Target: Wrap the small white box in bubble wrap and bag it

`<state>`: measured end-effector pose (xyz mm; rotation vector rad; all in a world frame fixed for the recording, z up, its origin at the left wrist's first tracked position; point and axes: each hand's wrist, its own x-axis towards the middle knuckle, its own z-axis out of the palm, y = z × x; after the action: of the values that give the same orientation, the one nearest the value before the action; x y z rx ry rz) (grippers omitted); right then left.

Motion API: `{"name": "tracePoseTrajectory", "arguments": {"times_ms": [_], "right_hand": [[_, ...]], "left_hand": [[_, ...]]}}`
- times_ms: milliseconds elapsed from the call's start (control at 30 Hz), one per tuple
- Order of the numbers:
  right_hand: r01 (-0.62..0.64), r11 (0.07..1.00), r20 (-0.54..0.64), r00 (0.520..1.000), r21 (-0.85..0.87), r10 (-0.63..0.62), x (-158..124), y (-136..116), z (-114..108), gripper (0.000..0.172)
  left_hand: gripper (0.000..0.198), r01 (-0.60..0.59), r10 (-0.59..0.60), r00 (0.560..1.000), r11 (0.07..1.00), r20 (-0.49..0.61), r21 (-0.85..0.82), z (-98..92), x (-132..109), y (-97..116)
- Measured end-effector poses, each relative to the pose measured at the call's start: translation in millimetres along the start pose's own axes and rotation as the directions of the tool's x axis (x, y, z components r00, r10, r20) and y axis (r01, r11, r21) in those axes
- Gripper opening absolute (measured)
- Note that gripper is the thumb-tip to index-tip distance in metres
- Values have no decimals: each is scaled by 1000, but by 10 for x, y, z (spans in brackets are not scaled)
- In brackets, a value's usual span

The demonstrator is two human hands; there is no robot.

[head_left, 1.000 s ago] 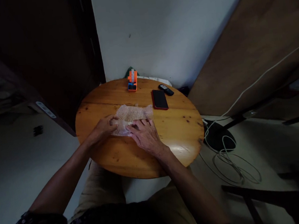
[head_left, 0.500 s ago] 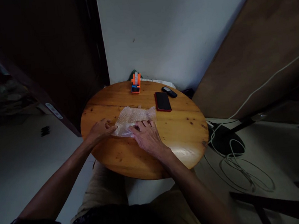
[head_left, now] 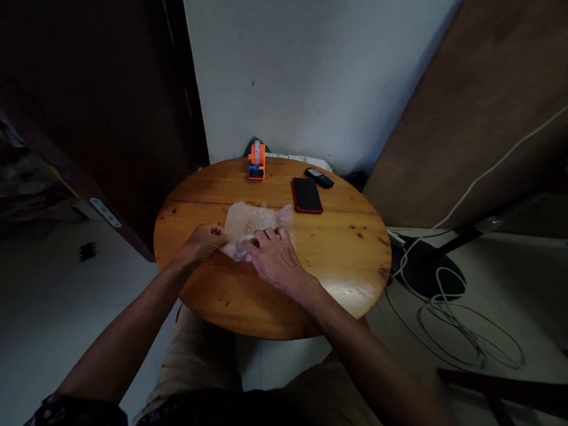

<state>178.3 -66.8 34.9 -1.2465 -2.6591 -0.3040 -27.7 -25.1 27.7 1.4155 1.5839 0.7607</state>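
Observation:
A sheet of clear bubble wrap (head_left: 247, 220), partly folded, lies on the round wooden table (head_left: 236, 298). At its left edge my left hand (head_left: 207, 239) is closed, pinching the film between thumb and fingers. My right hand (head_left: 274, 254) rests on the near right part of the wrap with bent fingers, thumb and fingertips gathering the plastic. Whether anything lies inside the wrap I cannot tell.
An orange tape dispenser (head_left: 258, 162) stands at the table's far edge. Farther right lie a black phone with a red edge (head_left: 307, 195) and a dark handset (head_left: 319, 177). A pale cable (head_left: 449, 311) coils on the floor at the right.
My left hand has moved slightly right and closed on the wrap's left edge, which now looks drawn in. My right hand has stayed nearly in place on the wrap.

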Motion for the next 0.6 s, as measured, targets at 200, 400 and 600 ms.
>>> {"name": "tracePoseTrajectory", "arguments": {"times_ms": [200,400,600], "right_hand": [[-10,1000,-24,1000,22,11,-11,-18,26,25],[-81,974,-94,990,212,103,-66,27,4,34],[-102,908,-115,980,407,162,-125,155,10,31]], "left_hand": [[12,45,-26,997,958,70,-282,239,-99,270],[11,48,8,985,948,175,-316,333,-131,326],[25,-155,163,959,987,232,-53,339,-166,370]]}}
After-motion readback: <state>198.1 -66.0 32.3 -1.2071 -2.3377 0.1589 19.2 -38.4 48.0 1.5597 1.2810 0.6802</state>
